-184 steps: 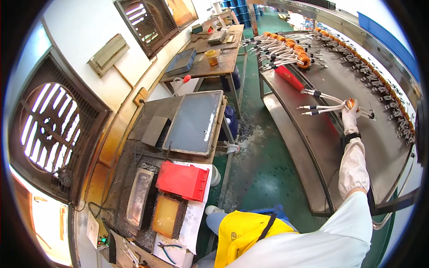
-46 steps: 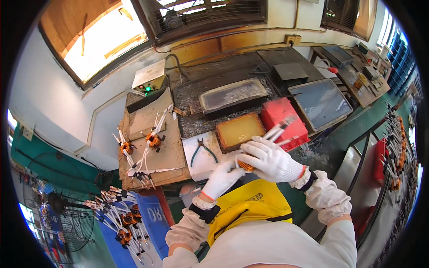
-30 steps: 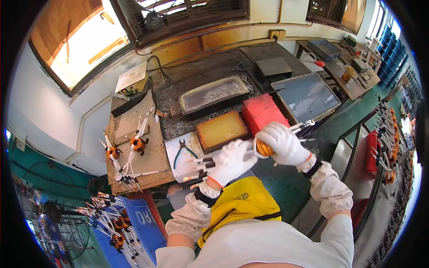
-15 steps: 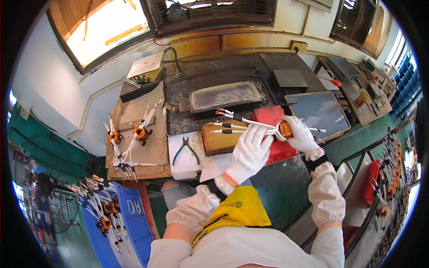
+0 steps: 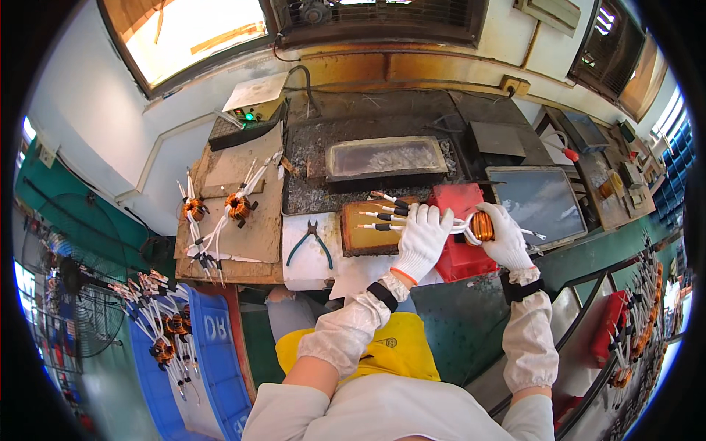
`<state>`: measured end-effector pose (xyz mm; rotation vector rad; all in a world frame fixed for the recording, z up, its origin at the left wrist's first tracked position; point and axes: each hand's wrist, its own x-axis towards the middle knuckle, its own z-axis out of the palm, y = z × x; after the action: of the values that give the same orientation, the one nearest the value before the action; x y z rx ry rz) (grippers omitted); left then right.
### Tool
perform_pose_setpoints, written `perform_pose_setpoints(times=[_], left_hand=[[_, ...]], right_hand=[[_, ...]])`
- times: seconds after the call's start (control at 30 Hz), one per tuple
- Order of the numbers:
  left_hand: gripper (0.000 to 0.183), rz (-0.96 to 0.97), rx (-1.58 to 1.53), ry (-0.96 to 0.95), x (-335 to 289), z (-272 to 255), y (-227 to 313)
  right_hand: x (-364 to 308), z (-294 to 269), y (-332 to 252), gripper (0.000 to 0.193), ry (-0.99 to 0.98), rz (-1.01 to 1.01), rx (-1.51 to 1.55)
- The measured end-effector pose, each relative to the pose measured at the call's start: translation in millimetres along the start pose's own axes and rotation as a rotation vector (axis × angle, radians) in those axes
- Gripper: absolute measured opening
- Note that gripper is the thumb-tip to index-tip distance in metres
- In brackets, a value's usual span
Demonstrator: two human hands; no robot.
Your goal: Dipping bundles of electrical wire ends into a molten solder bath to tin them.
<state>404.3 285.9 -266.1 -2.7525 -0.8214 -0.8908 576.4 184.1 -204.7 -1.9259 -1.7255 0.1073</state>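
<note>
Both my hands wear white knit gloves. In my right hand (image 5: 506, 239) is a copper-wound toroidal coil (image 5: 482, 227), fingers wrapped round its right side. My left hand (image 5: 425, 240) closes round the coil's white leads (image 5: 457, 226), just left of the winding. The lead ends, with black sleeves and bare tips, stick out to the left over a shallow amber-coloured tray (image 5: 368, 239). One more lead points right from beside my right hand. Behind and below the coil stands a red block-shaped container (image 5: 460, 259). Teal-handled pliers (image 5: 309, 243) lie on white paper left of the amber tray.
Two more coils (image 5: 237, 208) lie on cardboard at the left. Behind the amber tray sits a rectangular pot (image 5: 386, 160) with a silvery surface. A grey-filled tray (image 5: 540, 202) is at the right. A blue bin (image 5: 213, 345) of coils stands lower left; a rack of coils is at the right.
My left hand has drawn the lead ends closer together, and they now reach less far left. The view has shifted slightly. A green light now shows on the box at the back left.
</note>
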Motion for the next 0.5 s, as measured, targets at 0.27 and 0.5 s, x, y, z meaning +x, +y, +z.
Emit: perform_pose_setpoints(times=[0.27, 0.5], left_hand=[[0.032, 0.015, -0.003, 0.008, -5.2, 3.1, -2.8], [0.032, 0.07, -0.04, 0.058, -7.7, 16.5, -12.6]], right_hand=[[-0.1, 3.4, 1.5, 0.055, 0.034, -0.02, 0.005], [0.8, -0.5, -11.5, 0.052, -0.027, -0.015, -0.069]])
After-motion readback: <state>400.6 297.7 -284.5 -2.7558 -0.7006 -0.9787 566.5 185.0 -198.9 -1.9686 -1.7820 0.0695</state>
